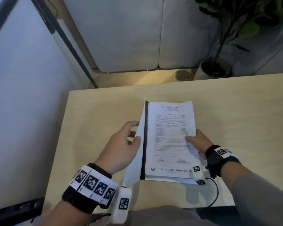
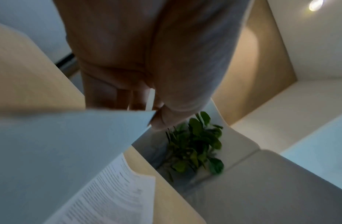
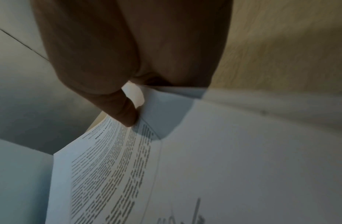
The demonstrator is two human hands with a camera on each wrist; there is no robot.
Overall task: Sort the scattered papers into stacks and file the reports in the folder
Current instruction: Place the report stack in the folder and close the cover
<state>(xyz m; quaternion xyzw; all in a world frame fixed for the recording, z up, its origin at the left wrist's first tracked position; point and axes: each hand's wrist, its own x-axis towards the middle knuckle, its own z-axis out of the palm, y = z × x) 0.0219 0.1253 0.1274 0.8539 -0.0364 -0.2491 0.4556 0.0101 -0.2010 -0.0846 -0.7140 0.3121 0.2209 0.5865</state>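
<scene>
Head view: the left hand [image 1: 121, 147] pinches the raised cover [image 1: 138, 144] of the folder [image 1: 144, 144], thumb on the side facing the reports, fingers curled behind it. The cover stands nearly on edge, just left of the reports. Left wrist view shows the same pinch: thumb [image 2: 162, 119] at the cover's [image 2: 70, 136] corner, fingers [image 2: 108, 94] behind.

The right hand [image 1: 198, 141] grips the right edge of the reports [image 1: 170, 141], thumb on the top sheet, fingers under the stack and hidden. Right wrist view has the thumb [image 3: 126, 112] pressing the printed page [image 3: 108, 174].

The reports lie on the folder's back half, on the bench [image 1: 91, 119]. Their long axis runs away from the person, the heading "WEEKLY REPORT" at the far end. The dark spine runs along the reports' left edge.

A plant [image 1: 232, 30] stands beyond the reports, past the bench's far right.
</scene>
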